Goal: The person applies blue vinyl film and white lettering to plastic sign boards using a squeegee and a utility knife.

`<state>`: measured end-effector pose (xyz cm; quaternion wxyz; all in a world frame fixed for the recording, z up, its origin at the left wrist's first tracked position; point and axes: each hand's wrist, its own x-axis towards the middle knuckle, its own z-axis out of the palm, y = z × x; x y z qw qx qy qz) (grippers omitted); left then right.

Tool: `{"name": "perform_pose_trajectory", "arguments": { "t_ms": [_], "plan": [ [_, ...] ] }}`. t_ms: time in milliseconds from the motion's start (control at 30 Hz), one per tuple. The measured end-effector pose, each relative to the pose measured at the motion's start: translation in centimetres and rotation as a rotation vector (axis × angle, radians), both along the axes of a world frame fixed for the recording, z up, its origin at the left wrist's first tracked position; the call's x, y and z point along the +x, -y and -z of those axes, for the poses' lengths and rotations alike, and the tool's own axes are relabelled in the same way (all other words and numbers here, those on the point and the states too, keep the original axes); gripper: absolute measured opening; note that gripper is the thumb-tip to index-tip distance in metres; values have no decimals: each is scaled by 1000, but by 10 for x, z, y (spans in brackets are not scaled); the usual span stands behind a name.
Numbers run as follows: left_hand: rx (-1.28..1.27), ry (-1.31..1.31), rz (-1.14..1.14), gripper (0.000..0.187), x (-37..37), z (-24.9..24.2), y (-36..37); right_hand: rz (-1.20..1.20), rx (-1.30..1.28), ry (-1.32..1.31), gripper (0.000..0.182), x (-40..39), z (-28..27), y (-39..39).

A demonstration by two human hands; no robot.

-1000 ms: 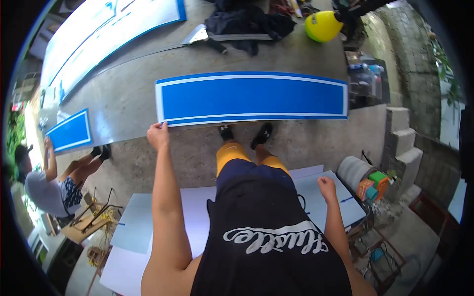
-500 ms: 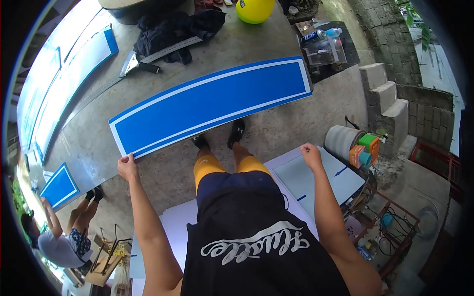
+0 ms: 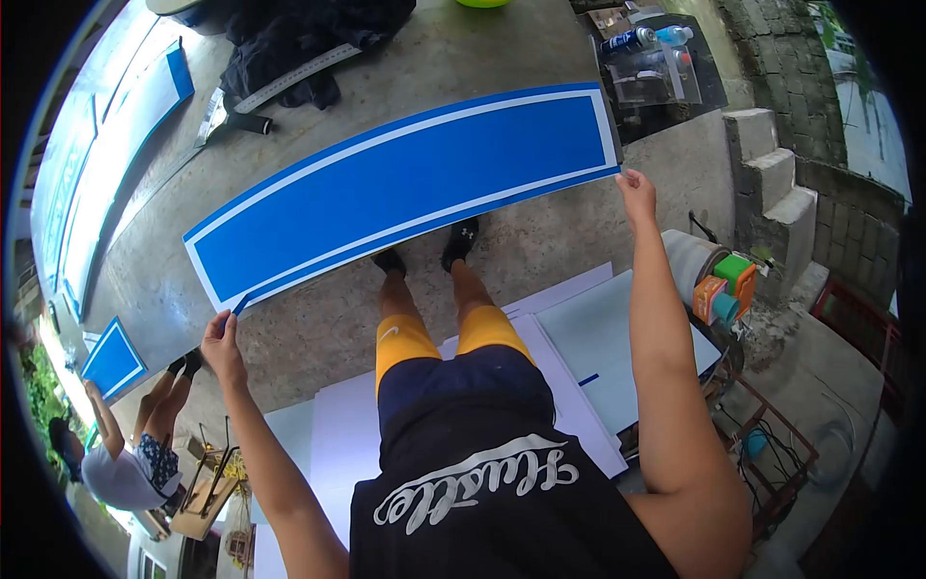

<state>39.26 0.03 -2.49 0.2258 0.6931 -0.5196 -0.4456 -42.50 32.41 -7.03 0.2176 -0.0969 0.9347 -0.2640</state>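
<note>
A long blue sign panel (image 3: pixel 405 183) with a white border line lies on the grey table, its near long edge toward me. My left hand (image 3: pixel 224 352) is closed in a pinch on the end of a narrow blue strip (image 3: pixel 241 304), lifted off the panel's near left corner. The strip looks like film or tape and runs on along the near edge. My right hand (image 3: pixel 638 198) is closed at the panel's near right corner, fingertips touching there. What lies between those fingertips is too small to make out.
On the table (image 3: pixel 338 130) are dark cloth (image 3: pixel 299 53), a metal ruler (image 3: pixel 299 77) and a black-handled tool (image 3: pixel 249 123). More panels (image 3: pixel 116 145) lie left. Another person (image 3: pixel 121 473) touches a small blue panel (image 3: pixel 116 359). Spray cans (image 3: pixel 629 41) stand right; white sheets (image 3: pixel 569 376) lie behind me.
My right hand has moved up from beside the white sheets to the panel's right corner. My left hand has drawn slightly outward and toward me, lifting the blue strip's end. The view has shifted.
</note>
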Motion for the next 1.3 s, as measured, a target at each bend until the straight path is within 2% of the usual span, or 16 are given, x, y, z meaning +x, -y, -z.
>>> {"name": "perform_pose_trajectory", "arguments": {
  "t_ms": [300, 333, 433, 500, 567, 767, 900, 1067, 1167, 1300],
  "plan": [
    [44, -145, 27, 19, -65, -99, -23, 5, -94, 102, 38, -6, 1, 12],
    [50, -87, 80, 18, -70, -115, -23, 3, -104, 88, 36, -6, 2, 12],
    [14, -275, 20, 16, -87, -169, -25, 28, -141, 85, 32, -7, 4, 11],
    [46, -410, 64, 12, -89, -208, -25, 34, -140, 85, 29, -10, 5, 12],
    [5, -420, 85, 11, -91, -231, -27, 33, -122, 93, 27, -12, 5, 12],
    [32, -586, 111, 17, -82, -250, -32, 19, -161, 53, 21, -13, 10, 6],
    [0, -647, 286, 19, -107, -281, -38, -7, -167, 29, 20, -14, 11, 6],
    [-120, -818, 272, 32, -117, -318, -39, -29, -121, -3, 19, -10, 3, 10],
    [-172, -1079, 29, 26, -96, -332, -37, -36, -121, -21, 19, -8, 2, 10],
    [-159, -805, -89, 7, -85, -291, -14, -52, -93, -33, 21, -6, 0, 11]
  ]
}}
